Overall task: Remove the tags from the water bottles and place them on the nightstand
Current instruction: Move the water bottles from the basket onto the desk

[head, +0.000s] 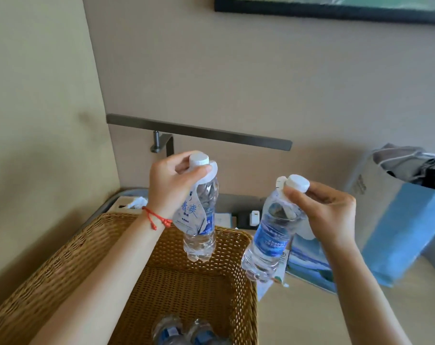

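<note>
While both bottles hang below, each grip, left hand (173, 181) and right hand (328, 215), pinches a neck.

Clear water bottles (201, 235) with white caps and blue labels above a tan woven basket (199, 290); red cord bracelet (156, 219) at centre left.

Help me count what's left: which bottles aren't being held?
The two bottles lying in the basket, at its near end; the other two hang from hands.
</note>
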Demonstrator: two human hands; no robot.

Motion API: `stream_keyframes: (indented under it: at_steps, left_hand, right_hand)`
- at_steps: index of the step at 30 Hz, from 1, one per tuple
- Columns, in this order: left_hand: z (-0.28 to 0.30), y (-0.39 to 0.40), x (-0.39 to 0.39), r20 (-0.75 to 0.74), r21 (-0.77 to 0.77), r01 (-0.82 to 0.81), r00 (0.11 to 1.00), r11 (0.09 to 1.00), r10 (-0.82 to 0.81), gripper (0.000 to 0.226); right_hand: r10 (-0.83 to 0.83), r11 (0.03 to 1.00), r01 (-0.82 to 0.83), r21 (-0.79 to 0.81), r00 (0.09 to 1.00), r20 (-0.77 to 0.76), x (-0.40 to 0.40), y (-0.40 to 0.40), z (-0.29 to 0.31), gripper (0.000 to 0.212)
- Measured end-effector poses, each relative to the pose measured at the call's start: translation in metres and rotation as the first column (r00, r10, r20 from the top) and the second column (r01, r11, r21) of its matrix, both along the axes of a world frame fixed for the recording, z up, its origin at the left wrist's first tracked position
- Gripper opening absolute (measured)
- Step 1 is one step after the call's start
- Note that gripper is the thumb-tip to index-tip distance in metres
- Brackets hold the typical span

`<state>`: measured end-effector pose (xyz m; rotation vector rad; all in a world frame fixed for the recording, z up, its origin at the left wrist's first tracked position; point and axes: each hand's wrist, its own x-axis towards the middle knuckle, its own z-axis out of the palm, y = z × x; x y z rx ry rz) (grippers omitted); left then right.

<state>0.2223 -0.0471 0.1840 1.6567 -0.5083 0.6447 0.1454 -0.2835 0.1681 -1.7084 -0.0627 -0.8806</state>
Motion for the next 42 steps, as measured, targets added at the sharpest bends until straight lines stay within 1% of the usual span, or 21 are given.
stream_keyframes:
  at_steps: [4, 9, 12, 14, 20, 22, 24, 28, 30, 35, 38, 42]
  left_hand:
    - [0.0, -0.057, -0.014, -0.032, -0.046, 0.079, 0.996, 0.996, -0.081, 0.029]
    - [-0.013, -0.135, -0.035, -0.058, 0.008, 0.168, 0.984, 0.986, -0.167, 0.031]
    - [-0.029, -0.181, -0.044, -0.13, -0.006, 0.227, 0.965, 0.974, -0.226, 0.028]
    - [-0.041, -0.208, -0.05, -0.186, -0.013, 0.264, 0.947, 0.964, -0.262, 0.026]
    - [-0.09, -0.277, -0.066, -0.281, 0.044, 0.268, 0.928, 0.962, -0.245, 0.026]
    - [-0.107, -0.296, -0.07, -0.316, 0.067, 0.265, 0.92, 0.962, -0.232, 0.025]
    - [-0.124, -0.312, -0.073, -0.347, 0.089, 0.265, 0.912, 0.96, -0.219, 0.026]
    - [-0.15, -0.335, -0.079, -0.418, 0.096, 0.262, 0.886, 0.96, -0.2, 0.029]
    - [-0.159, -0.344, -0.082, -0.423, 0.111, 0.26, 0.886, 0.959, -0.191, 0.029]
    - [-0.175, -0.356, -0.078, -0.412, 0.159, 0.231, 0.899, 0.96, -0.148, 0.031]
    - [-0.182, -0.359, -0.075, -0.429, 0.17, 0.232, 0.893, 0.958, -0.14, 0.031]
    - [-0.186, -0.358, -0.072, -0.43, 0.192, 0.239, 0.892, 0.952, -0.137, 0.031]
  right_hand:
    - [-0.037, 0.999, 0.036, -0.022, 0.998, -0.047, -0.024, -0.051, -0.004, 0.021]
    - [-0.122, 0.993, 0.122, -0.011, 0.981, -0.148, -0.053, -0.122, -0.023, 0.02]
    - [-0.177, 0.984, 0.179, -0.009, 0.962, -0.208, -0.072, -0.164, -0.038, 0.02]
    - [-0.212, 0.976, 0.219, 0.0, 0.945, -0.249, -0.085, -0.191, -0.051, 0.016]
    - [-0.334, 0.937, 0.35, -0.012, 0.881, -0.334, -0.109, -0.255, -0.091, 0.015]
    - [-0.374, 0.92, 0.391, -0.026, 0.857, -0.353, -0.114, -0.272, -0.105, 0.022]
    - [-0.398, 0.909, 0.416, -0.03, 0.843, -0.361, -0.118, -0.286, -0.118, 0.027]
    - [-0.438, 0.889, 0.457, -0.033, 0.827, -0.353, -0.122, -0.306, -0.134, 0.019]
    - [-0.453, 0.879, 0.475, -0.025, 0.819, -0.352, -0.122, -0.313, -0.139, 0.015]
    - [-0.474, 0.867, 0.497, -0.027, 0.809, -0.349, -0.116, -0.328, -0.153, 0.014]
    - [-0.472, 0.868, 0.495, -0.037, 0.801, -0.369, -0.112, -0.336, -0.161, 0.015]
    - [-0.464, 0.864, 0.503, -0.01, 0.79, -0.401, -0.109, -0.341, -0.169, 0.015]
